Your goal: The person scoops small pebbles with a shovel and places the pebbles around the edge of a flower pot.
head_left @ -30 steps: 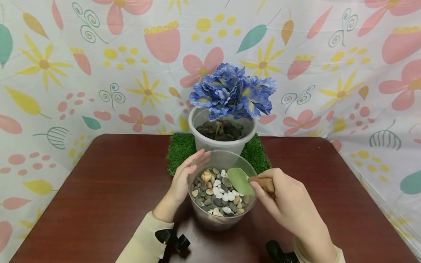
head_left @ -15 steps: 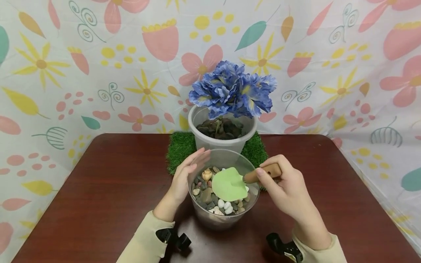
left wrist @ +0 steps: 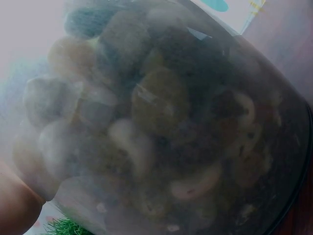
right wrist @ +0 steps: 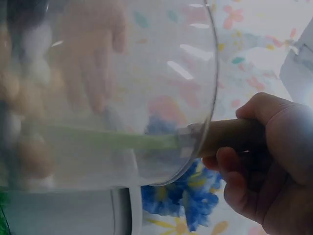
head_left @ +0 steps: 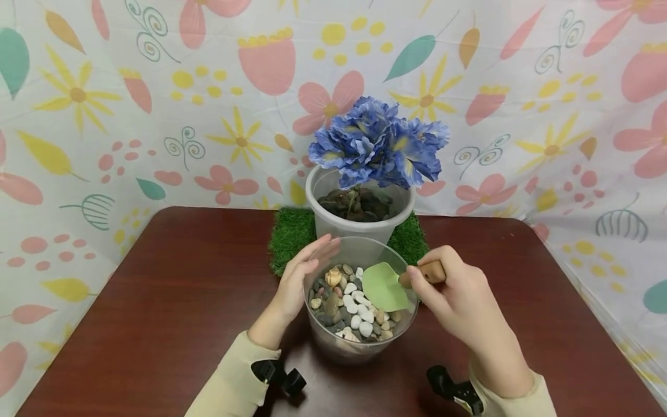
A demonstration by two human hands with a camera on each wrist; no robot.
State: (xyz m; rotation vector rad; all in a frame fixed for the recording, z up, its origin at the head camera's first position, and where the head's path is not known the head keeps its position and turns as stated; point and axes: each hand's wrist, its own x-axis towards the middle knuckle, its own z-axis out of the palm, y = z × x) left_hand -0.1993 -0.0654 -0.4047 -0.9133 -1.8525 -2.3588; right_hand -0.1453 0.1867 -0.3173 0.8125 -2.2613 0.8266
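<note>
A clear plastic pot (head_left: 341, 348) stands in the middle of the table, holding white, grey and brown pebbles (head_left: 329, 304) and a shell (head_left: 333, 277). My left hand (head_left: 289, 292) rests against its left side, fingers straight. In the left wrist view, pebbles (left wrist: 160, 100) show through the cloudy wall beside a fingertip. My right hand (head_left: 464, 298) grips the wooden handle of a small garden trowel (head_left: 384, 286). The trowel's green blade is inside the pot at the right, over the pebbles. Through the wall, the right wrist view shows that blade (right wrist: 122, 139) edge-on.
Just behind the clear pot, a white flowerpot (head_left: 354, 229) with blue artificial flowers (head_left: 377, 145) and dark stones stands on a green grass mat (head_left: 293, 237). The dark brown table (head_left: 172, 301) ends at a flower-printed cloth (head_left: 182, 162) hung behind it.
The trowel blade first swung left across the pebbles, then moved back to the pot's right side, uncovering white pebbles. My left hand stays at the pot. The head view has shifted slightly.
</note>
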